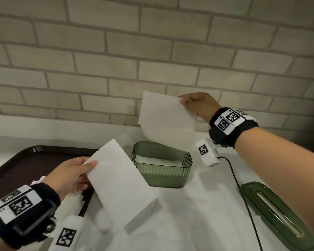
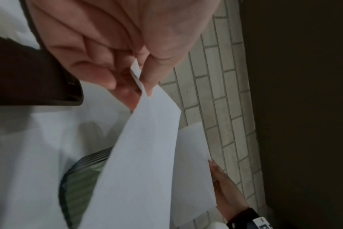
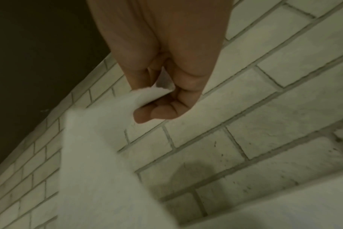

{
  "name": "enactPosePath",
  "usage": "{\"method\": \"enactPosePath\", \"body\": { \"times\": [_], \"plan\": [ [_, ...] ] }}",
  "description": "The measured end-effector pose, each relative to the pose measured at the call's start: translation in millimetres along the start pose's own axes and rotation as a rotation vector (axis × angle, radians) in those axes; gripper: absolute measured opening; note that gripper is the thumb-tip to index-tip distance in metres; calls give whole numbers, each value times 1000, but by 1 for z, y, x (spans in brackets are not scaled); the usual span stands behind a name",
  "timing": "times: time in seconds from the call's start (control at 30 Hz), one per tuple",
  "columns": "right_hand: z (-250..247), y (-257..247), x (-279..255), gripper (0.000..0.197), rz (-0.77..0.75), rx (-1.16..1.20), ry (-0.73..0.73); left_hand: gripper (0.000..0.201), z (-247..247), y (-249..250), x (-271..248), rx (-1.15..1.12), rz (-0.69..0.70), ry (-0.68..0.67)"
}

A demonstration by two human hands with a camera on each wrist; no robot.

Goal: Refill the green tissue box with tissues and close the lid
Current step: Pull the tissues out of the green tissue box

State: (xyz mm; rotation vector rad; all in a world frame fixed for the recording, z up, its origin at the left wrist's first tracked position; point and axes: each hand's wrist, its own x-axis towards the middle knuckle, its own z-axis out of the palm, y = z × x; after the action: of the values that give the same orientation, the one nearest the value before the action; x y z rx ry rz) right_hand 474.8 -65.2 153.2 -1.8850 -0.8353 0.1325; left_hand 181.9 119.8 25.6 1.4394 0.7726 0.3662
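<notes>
The green ribbed tissue box [image 1: 161,175] stands open on the white counter, with a white layer of tissues [image 1: 158,162] inside. Its green slotted lid [image 1: 277,216] lies flat at the right. My left hand [image 1: 87,166] pinches the corner of one white tissue sheet [image 1: 120,182], held slanting in front of the box's left side. My right hand [image 1: 182,100] pinches a second sheet [image 1: 167,116] that hangs above the box's back edge. The left wrist view shows the left hand [image 2: 141,80] pinching its sheet [image 2: 147,155], with the box [image 2: 76,186] behind. In the right wrist view the right hand [image 3: 162,86] pinches its sheet [image 3: 98,155].
A dark brown tray [image 1: 16,165] sits at the left with a stack of white tissues [image 1: 74,198] on it, under my left wrist. A black cable [image 1: 243,192] runs across the counter between box and lid. A brick wall [image 1: 152,51] stands close behind the box.
</notes>
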Motion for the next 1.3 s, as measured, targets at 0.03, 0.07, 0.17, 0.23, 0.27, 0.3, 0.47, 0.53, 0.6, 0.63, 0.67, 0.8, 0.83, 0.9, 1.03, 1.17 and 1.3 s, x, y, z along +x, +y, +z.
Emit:
{"method": "enactPosePath", "body": {
  "times": [0.03,0.07,0.17,0.23,0.27,0.3,0.47,0.53,0.6,0.63,0.67,0.8,0.83,0.9,1.03,1.17,1.3],
  "plan": [
    [2,3,-2,22,3,-14,-26,18,0,-1,0,-4,-1,1],
    [4,6,-4,23,10,-29,-57,18,0,-2,0,-8,-3,2],
    [13,25,-11,19,60,-33,-158,16,1,-3,0,-24,-22,-9],
    [22,42,-16,18,107,-49,-200,17,1,-2,2,-47,-34,-16],
    [26,51,-19,20,125,-75,-217,17,1,-1,3,-66,-40,-19],
    [31,60,-22,21,134,-99,-231,17,1,0,4,-92,-45,-17],
    [48,90,-34,27,173,-153,-308,10,7,14,14,-238,-53,20],
    [54,93,-35,29,168,-225,-345,13,12,16,22,-314,-65,41],
    [60,94,-35,28,139,-353,-370,13,18,16,32,-394,-100,72],
    [63,94,-36,28,124,-412,-376,13,21,16,37,-429,-124,85],
    [66,94,-36,28,111,-458,-380,14,25,16,42,-459,-147,93],
    [75,91,-37,27,21,-540,-358,14,45,20,56,-513,-192,108],
    [76,90,-37,27,7,-546,-355,11,50,21,59,-517,-196,116],
    [76,88,-38,27,9,-589,-401,5,60,25,61,-524,-206,116],
    [71,82,-36,21,43,-703,-466,14,79,32,58,-586,-184,126],
    [64,70,-35,31,254,-64,-255,20,94,37,50,-592,-176,104],
    [56,67,-39,35,401,272,-291,20,103,41,45,-518,-177,76]
  ]
}}
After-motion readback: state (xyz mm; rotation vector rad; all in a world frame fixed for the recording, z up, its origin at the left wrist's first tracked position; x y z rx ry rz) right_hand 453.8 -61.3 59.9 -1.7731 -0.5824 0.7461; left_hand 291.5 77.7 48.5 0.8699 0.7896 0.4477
